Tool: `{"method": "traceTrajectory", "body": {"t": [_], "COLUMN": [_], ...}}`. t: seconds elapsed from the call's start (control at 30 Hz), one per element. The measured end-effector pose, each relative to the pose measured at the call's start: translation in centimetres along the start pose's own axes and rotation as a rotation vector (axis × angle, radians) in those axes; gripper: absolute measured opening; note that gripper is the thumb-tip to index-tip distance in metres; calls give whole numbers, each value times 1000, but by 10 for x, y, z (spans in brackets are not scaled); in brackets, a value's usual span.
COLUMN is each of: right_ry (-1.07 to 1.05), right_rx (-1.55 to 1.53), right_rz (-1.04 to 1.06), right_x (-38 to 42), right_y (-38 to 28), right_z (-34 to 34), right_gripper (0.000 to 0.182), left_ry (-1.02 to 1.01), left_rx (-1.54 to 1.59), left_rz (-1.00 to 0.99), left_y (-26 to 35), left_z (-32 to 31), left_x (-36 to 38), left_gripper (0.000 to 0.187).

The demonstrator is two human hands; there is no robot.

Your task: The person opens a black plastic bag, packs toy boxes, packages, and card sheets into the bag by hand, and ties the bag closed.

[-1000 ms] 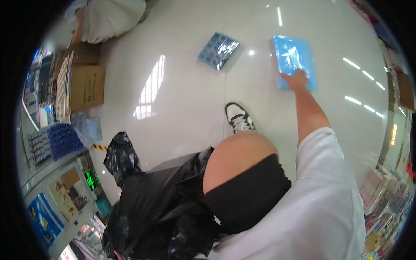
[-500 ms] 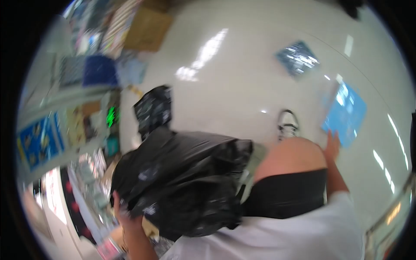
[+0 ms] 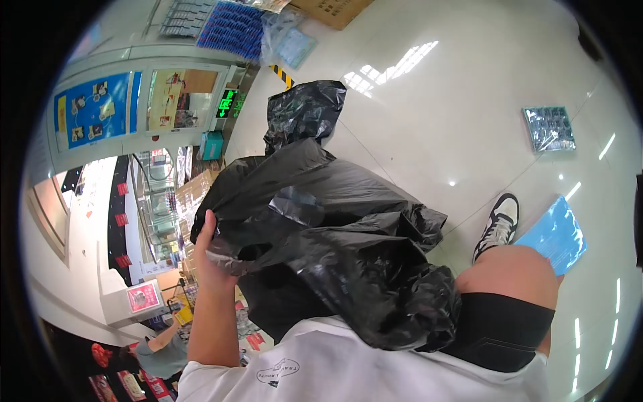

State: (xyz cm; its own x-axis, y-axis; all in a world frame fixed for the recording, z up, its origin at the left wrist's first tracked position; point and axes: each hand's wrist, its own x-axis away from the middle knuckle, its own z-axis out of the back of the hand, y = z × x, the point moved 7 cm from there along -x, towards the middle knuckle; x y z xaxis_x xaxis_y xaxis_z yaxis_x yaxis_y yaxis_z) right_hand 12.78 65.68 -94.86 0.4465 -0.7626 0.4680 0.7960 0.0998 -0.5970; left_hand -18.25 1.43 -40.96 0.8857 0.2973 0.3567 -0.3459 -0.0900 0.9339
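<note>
A large black plastic bag is bunched across my lap, crumpled, with a shiny patch on top. My left hand grips its left edge, thumb up and the other fingers partly hidden by the plastic. Beyond my right knee, a flat light-blue package shows partly, its near side cut off by the knee. My right hand is almost wholly behind the knee, at the package's lower corner; its fingers are hidden, but the package has shifted with it. Farther out on the floor lies a clear-wrapped dark package.
Another black plastic bag stands past the first. My shoe is on the tiled floor. At upper left are blue stacked goods, a cardboard box and a green exit sign. Another person is at lower left.
My view has turned and sharpened. The blue package has come closer to my right knee, and my right hand has slipped mostly behind it. My left hand still holds the black bag.
</note>
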Motion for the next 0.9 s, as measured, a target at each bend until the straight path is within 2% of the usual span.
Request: {"method": "traceTrajectory", "body": {"t": [0.07,0.1,0.13,0.2,0.27,0.3,0.37,0.53,0.57,0.6,0.63,0.67,0.7,0.73,0.77,0.83,0.9], "right_ry": [-80,-138,-192,-301,-597,-743,-643,-81,-91,-102,6,117,131,110,93,230,309], "right_rx": [-199,-256,-290,-356,-264,-215,-126,179,180,181,126,78,103,-29,-161,-303,-313], "right_rz": [-3,8,10,8,22,40,134,490,514,537,607,677,699,656,614,752,811], "right_x": [-3,-8,-15,-43,-85,-105,-112,-70,-10,69,107,146,178,207,237,302,342], "right_y": [-5,-9,-13,10,53,77,48,-50,-119,-210,-242,-273,-301,-323,-341,-376,-385], "right_z": [-2,-3,-3,-7,-29,-40,-13,71,96,121,150,179,205,233,257,304,339], "right_gripper": [71,70,69,66,83,92,88,67,67,66,67,68,68,69,70,70,69], "left_ry": [-15,-99,-69,-38,-58,-43,-103,-114,-100,-76,-51,-81,-116,-100,-163,-243,-279], "left_rx": [37,75,309,567,35,60,24,-95,-63,-257,-452,-601,-747,-983,-975,-1110,-1083], "left_rz": [57,97,211,316,88,80,35,17,15,-120,-250,-274,-297,-371,-548,-371,-455], "left_y": [-3,-4,-9,-13,5,9,18,23,24,35,45,48,49,63,66,66,69], "left_z": [-4,-6,6,-2,-20,-25,-31,4,6,4,3,5,5,0,-2,1,-3], "left_x": [-3,-7,-20,-27,-16,-14,-13,-34,-34,-31,-29,-34,-37,-27,-33,-49,-57], "left_gripper": [47,47,46,46,44,44,41,37,37,39,40,43,45,50,55,58,59]}}
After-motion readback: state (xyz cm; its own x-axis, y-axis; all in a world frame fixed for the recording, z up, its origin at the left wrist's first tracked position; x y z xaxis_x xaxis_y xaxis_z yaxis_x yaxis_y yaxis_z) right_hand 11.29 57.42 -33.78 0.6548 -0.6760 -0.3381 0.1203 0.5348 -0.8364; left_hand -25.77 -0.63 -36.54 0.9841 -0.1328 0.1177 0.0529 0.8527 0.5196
